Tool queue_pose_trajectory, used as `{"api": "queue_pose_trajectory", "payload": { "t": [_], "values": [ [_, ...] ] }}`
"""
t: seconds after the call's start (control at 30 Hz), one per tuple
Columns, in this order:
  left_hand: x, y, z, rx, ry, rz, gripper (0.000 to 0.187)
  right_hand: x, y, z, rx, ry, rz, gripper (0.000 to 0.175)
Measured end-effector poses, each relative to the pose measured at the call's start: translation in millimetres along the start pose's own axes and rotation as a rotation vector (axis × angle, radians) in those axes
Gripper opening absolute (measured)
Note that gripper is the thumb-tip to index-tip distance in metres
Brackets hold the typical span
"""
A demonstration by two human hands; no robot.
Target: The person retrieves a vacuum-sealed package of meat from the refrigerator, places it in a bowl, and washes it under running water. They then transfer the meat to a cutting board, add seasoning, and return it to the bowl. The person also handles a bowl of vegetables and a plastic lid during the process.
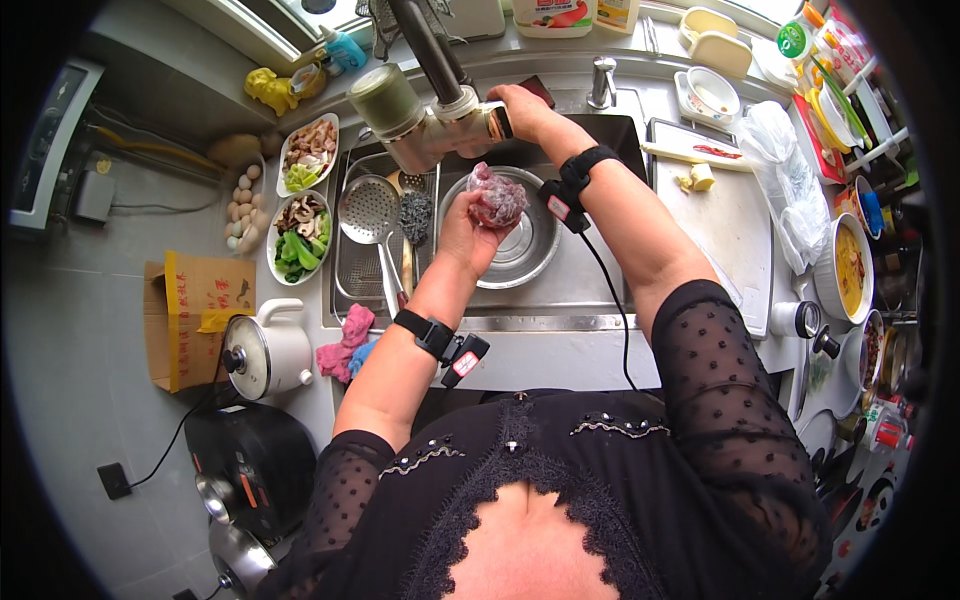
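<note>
My left hand [474, 238] holds a lump of reddish meat [496, 198], which looks frosty or wrapped in clear film, above a round steel basin [553, 238] in the sink. My right hand [519, 109] reaches to the far side of the faucet [469, 127], by the end of its body; the fingers are largely hidden, so their grip cannot be told. A green-topped cylinder, apparently a water filter, is fixed to the faucet's left side. Left of the basin, a perforated skimmer [369, 210] and a dark scouring pad [415, 216] lie in a wire basket [349, 281].
Left of the sink stand a plate of cut meat and cabbage [308, 154], a plate of mushrooms and greens [299, 237], eggs [244, 206] and a white electric pot [268, 352]. To the right are a white cutting board [739, 247], a plastic bag [787, 187] and bowls.
</note>
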State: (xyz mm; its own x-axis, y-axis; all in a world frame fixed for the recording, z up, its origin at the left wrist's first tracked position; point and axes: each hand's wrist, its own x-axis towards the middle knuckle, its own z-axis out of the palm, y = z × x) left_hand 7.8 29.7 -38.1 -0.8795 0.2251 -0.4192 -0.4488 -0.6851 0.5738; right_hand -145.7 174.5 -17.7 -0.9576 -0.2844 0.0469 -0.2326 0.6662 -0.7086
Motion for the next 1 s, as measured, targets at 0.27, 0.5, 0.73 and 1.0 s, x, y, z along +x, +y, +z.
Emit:
{"api": "queue_pose_trajectory", "payload": {
  "t": [0.27,0.5,0.73,1.0],
  "values": [
    [10,-15,-4,-0.036,0.050,-0.084,0.043,-34,38,23,0.105,0.117,-0.102,0.046],
    [12,-35,-14,0.036,0.094,-0.185,0.042,-131,37,20,0.673,-0.472,0.404,0.058],
    [17,-46,-23,0.174,0.235,-0.149,0.038,-151,35,51,0.979,-0.420,0.535,0.048],
    [16,-44,-40,0.344,0.141,-0.008,0.033,-142,35,78,1.046,-0.378,0.568,0.047]
  ]
}}
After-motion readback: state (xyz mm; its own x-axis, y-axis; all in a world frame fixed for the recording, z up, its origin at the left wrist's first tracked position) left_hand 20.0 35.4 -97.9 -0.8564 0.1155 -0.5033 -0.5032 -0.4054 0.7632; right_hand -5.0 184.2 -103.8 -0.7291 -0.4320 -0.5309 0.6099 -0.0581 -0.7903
